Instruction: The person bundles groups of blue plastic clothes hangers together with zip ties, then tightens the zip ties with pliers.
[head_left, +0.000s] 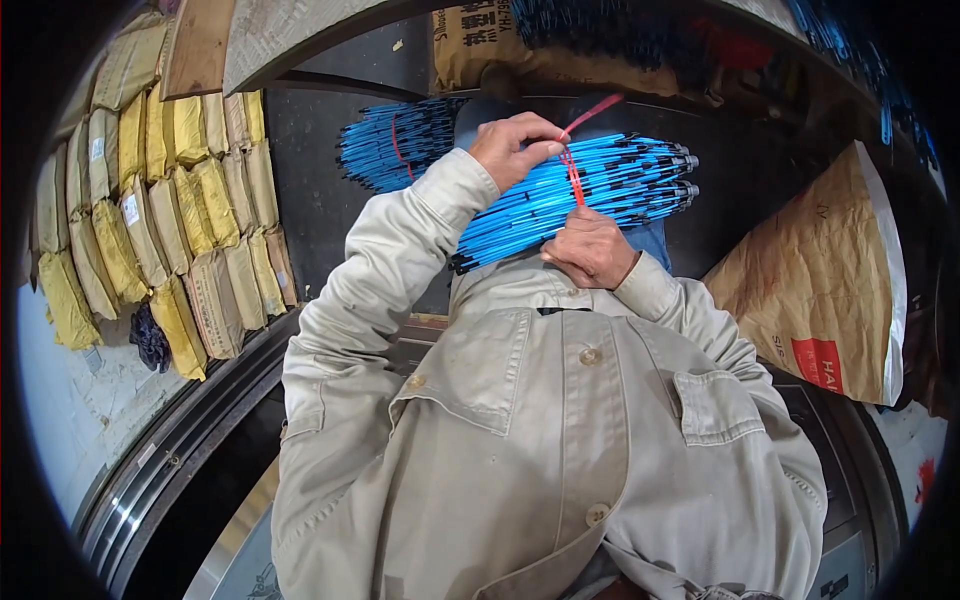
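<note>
Across my lap lies a thick bundle of thin, bright blue rods [520, 205] with black fittings and dark tips. A red string [573, 176] passes over it near its right half, and one tail sticks up past the far side. My left hand [515, 148] is closed at the far edge of the bundle, pinching the string between thumb and forefinger. At the near edge, my right hand [592, 247] is curled closed where the string's lower end runs into its fingers. Beneath the bundle, the string is hidden.
A second bundle of blue rods [375, 150], tied in red, lies beyond my left forearm. Stacked yellow and brown packages [190, 220] fill the left. A large brown paper sack [815, 270] stands at the right. A curved board edge [330, 40] overhangs the far side.
</note>
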